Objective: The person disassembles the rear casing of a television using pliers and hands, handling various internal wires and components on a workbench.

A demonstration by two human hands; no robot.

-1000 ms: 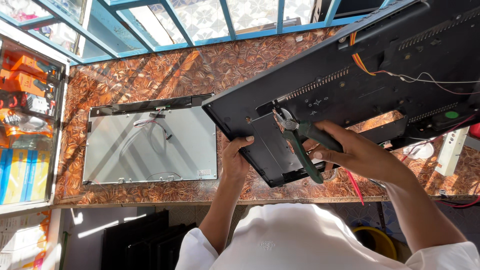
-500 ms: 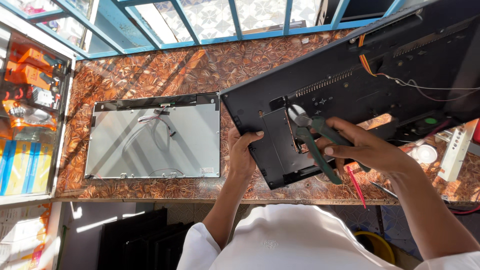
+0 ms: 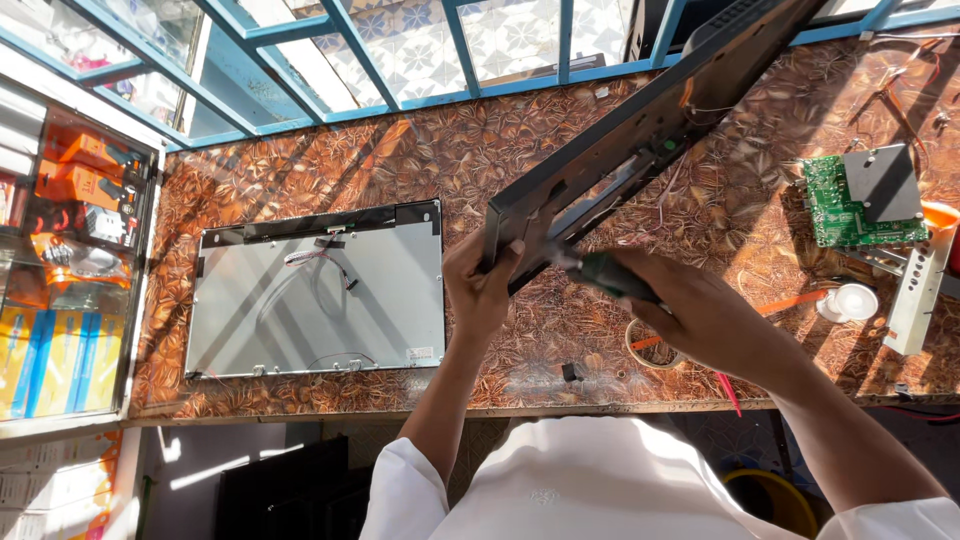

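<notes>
- Over the desk (image 3: 300, 170), the left hand (image 3: 482, 290) pinches the low corner of a black frame (image 3: 640, 140), thumb on one side, fingers on the other.
- The right hand (image 3: 700, 315) is wrapped tight around a green-handled tool (image 3: 612, 276), with its tip at the frame's edge.
- The frame is tipped up on its side, above the desk, and runs up toward the window (image 3: 400, 40).
- It looks big, thin and stiff, maybe a bit wobbly. The edges are the best place to hold it. Loose wires hang inside, so it could break easily.
- A flat grey panel (image 3: 320, 295) lies on the desk, left of the hands.
- A green board (image 3: 835, 205) lies far to the right.
- A tape roll (image 3: 650, 345) sits just under the right hand.
</notes>
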